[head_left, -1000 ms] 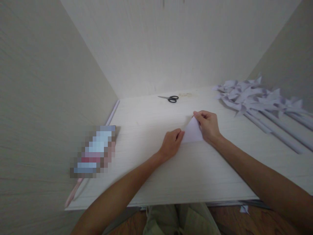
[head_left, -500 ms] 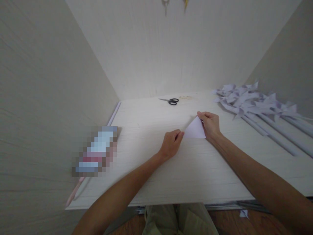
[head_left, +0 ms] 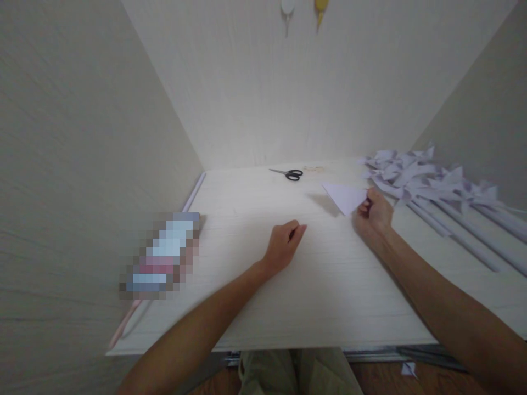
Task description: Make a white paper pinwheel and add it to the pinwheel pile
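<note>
A pale folded paper triangle [head_left: 345, 197] is held by one corner in my right hand [head_left: 376, 211], raised a little off the white table, with its shadow to the left. My left hand [head_left: 285, 241] is closed in a loose fist just above the tabletop, thumb against the fingers, with nothing showing in it. It is apart from the paper. Black-handled scissors [head_left: 293, 175] lie farther back, beyond both hands. Right of my right hand lies a pile of paper pinwheels [head_left: 411, 170] on rolled paper sticks [head_left: 469, 241].
A blurred-out, pixelated object [head_left: 164, 255] stands at the table's left edge, near a rolled paper tube [head_left: 193, 192]. Walls rise behind and on both sides. Two hooks, one white [head_left: 287, 7] and one yellow [head_left: 321, 6], are on the back wall. A paper scrap [head_left: 409, 368] lies on the floor.
My left hand has let go of the paper's corner and stays almost in place. My right hand has moved right, turning the paper triangle so it points left and down.
</note>
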Demonstrator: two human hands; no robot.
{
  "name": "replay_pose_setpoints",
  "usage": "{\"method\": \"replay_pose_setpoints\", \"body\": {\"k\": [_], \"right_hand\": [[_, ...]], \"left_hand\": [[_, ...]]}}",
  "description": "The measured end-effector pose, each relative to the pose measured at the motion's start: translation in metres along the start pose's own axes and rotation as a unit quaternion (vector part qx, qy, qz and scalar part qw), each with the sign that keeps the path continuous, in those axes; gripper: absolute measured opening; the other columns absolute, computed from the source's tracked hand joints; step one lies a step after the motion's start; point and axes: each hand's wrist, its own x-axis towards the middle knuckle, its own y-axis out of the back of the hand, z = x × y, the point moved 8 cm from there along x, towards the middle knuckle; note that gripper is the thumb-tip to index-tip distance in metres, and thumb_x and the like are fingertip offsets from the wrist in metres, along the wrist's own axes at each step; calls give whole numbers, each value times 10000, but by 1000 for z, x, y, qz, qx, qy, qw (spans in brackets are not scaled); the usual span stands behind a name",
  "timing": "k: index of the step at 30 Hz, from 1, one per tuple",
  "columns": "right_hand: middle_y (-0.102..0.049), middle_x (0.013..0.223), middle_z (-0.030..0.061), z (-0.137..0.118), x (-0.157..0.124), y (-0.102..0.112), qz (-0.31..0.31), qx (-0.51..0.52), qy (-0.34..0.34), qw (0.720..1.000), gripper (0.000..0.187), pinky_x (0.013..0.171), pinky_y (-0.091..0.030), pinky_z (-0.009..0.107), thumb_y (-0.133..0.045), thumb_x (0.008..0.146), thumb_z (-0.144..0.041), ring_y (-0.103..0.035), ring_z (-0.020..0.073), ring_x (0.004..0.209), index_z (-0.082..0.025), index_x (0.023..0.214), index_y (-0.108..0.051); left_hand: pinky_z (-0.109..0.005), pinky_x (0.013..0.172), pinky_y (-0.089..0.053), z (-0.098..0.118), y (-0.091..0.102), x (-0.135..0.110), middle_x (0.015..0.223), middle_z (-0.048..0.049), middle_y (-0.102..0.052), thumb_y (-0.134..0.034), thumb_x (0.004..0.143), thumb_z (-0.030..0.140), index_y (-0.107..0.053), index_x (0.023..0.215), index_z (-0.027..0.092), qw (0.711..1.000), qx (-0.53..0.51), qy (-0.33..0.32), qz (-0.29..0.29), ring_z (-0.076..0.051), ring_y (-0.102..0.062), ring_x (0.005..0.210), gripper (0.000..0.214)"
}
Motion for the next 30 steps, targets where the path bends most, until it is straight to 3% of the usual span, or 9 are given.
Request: {"method": "replay_pose_setpoints", "body": {"k": [2, 5, 9, 13, 17, 22, 24, 27, 30], "right_hand": [[-442, 474, -93, 9, -6, -4, 6, 49, -46, 998, 219, 329, -342, 23, -566, 724, -131, -437, -24, 380, -158, 557, -428], [-538, 560, -48, 31, -27, -24, -55, 90, -138, 985, 180, 459, -444, 0, -582, 675, -32, -576, 0, 552, -151, 562, -508], [-593, 600, -21, 45, -56, -43, -133, 47, -166, 976, 142, 475, -498, 62, -640, 616, -67, -619, 62, 613, -171, 551, -570], [-622, 593, 11, 48, -77, -53, -220, -54, -129, 965, 101, 491, -504, 160, -699, 576, -213, -607, 99, 569, -164, 599, -613], [-573, 491, -5, 49, -91, -63, -311, -205, -65, 926, 237, 377, -365, 192, -650, 621, -363, -487, 75, 404, -158, 550, -553], [-357, 376, -70, 41, -107, -71, -370, -345, 54, 861, 381, 369, -206, 201, -585, 659, -426, -293, 51, 364, -176, 441, -397], [-330, 370, -71, 39, -108, -72, -380, -364, 66, 848, 417, 372, -191, 206, -565, 669, -446, -269, 50, 367, -181, 422, -357], [-357, 350, -59, 38, -86, -73, -354, -377, 55, 854, 415, 366, -207, 213, -480, 723, -471, -284, 59, 341, -185, 440, -380], [-443, 400, -33, 24, -37, -89, -286, -407, 144, 855, 315, 404, -280, 222, -528, 698, -401, -371, 81, 376, -173, 490, -463]], "left_hand": [[-201, 413, -251, -12, 0, 2, 426, 61, -359, -401, 778, 416, -371, 541, 171, 994, -96, 56, 11, -51, -336, 385, 343], [-182, 422, -340, -23, -1, 7, 568, 28, -522, -546, 689, 392, -445, 703, 167, 967, -232, 100, 42, -76, -491, 485, 247], [-252, 682, -455, -28, 0, 13, 881, -63, -618, -681, 559, 269, -518, 892, 153, 933, -336, 112, 72, -134, -580, 807, 388], [-296, 809, -426, -33, -4, 16, 776, -54, -644, -630, 626, 328, -616, 738, 120, 926, -355, 120, 52, -133, -587, 787, 236], [-279, 735, -458, -44, 1, 15, 613, -6, -594, -562, 685, 376, -559, 569, 121, 893, -414, 136, 116, -95, -568, 642, 279], [-292, 753, -454, -44, 7, 16, 674, -38, -629, -530, 720, 309, -564, 676, 108, 858, -474, 136, 145, -117, -600, 679, 209], [-310, 764, -454, -47, 12, 14, 698, -57, -647, -505, 738, 279, -553, 720, 105, 840, -490, 151, 176, -132, -617, 692, 182], [-318, 740, -462, -52, 15, 13, 705, -75, -658, -488, 747, 256, -540, 740, 102, 831, -490, 178, 194, -145, -629, 673, 163], [-287, 677, -468, -52, 13, 14, 709, -68, -659, -545, 706, 242, -552, 782, 101, 844, -474, 179, 175, -140, -628, 645, 160]]}}
